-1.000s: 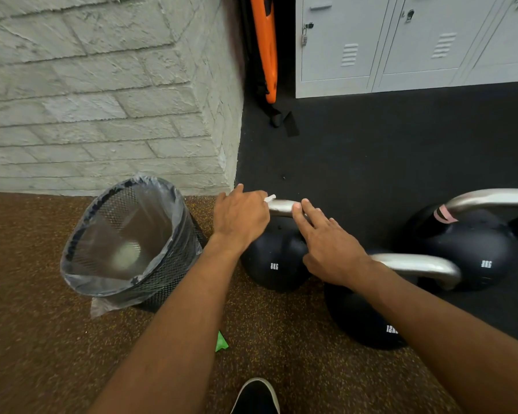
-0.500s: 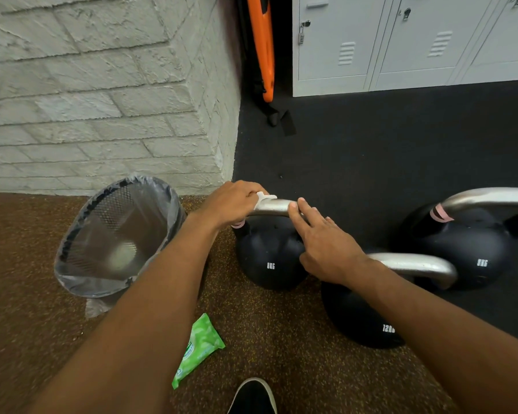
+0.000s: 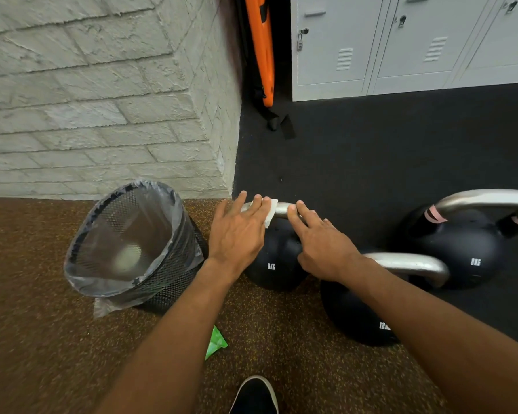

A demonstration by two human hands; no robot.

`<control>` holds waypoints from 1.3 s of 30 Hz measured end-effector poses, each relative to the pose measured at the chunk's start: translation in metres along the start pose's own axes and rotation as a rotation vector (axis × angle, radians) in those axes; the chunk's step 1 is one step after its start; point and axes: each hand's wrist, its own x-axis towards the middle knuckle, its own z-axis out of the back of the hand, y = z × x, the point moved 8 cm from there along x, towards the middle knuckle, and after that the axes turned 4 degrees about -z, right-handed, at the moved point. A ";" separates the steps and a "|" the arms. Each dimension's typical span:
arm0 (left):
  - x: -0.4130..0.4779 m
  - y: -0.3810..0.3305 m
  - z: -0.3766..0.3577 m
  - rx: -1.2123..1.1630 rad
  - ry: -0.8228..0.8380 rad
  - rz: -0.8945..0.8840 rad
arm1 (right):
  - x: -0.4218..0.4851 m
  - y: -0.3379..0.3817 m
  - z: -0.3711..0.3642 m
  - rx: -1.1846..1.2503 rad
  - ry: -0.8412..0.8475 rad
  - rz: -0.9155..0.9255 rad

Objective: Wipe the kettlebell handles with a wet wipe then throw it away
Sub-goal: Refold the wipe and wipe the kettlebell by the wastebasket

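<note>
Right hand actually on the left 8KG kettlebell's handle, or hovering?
Touching. Head view: the right hand rests its fingertips on the left 8KG kettlebell's silver handle, beside the wet wipe.

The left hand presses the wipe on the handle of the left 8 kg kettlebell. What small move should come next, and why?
Probably slide the left hand with the wet wipe rightward along the handle, toward the right hand, whose fingers rest on the handle's other end. The wipe covers only the left part, and bare metal shows between the two hands.
</note>
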 end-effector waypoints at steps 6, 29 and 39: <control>-0.006 -0.006 -0.004 0.037 0.044 0.017 | -0.001 0.000 0.002 0.004 -0.003 0.001; -0.028 -0.037 -0.046 0.078 -0.115 -0.038 | 0.012 -0.030 0.018 0.637 -0.025 -0.128; -0.026 -0.049 -0.049 0.131 -0.231 -0.111 | 0.015 -0.050 0.010 0.823 0.041 -0.252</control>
